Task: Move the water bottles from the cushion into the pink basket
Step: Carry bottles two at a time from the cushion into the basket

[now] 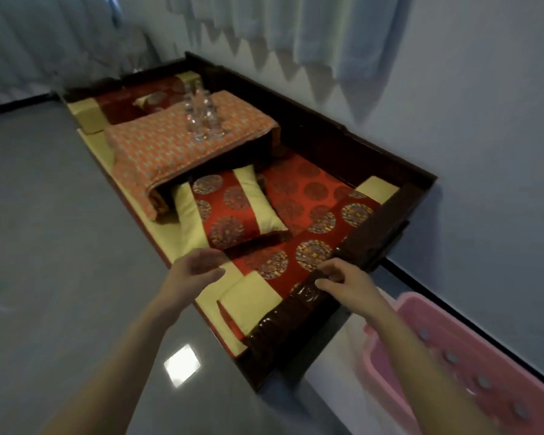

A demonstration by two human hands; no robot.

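Note:
Several clear water bottles [202, 116] stand upright in a cluster on a patterned orange cushion [157, 152] in the far half of a dark wooden daybed. The pink basket [471, 368] sits on the floor at the lower right, beside the daybed's near end. My left hand [195, 271] hovers over the near front corner of the seat, fingers loosely curled with nothing in them. My right hand [343, 282] is over the carved wooden armrest [296, 312], fingers apart and empty. Both hands are far from the bottles.
A red and yellow pillow [233, 211] lies between the hands and the orange cushion. The daybed's dark wooden back rail [327, 136] runs along the wall. Grey glossy floor [60, 277] spreads to the left. Curtains hang at the back.

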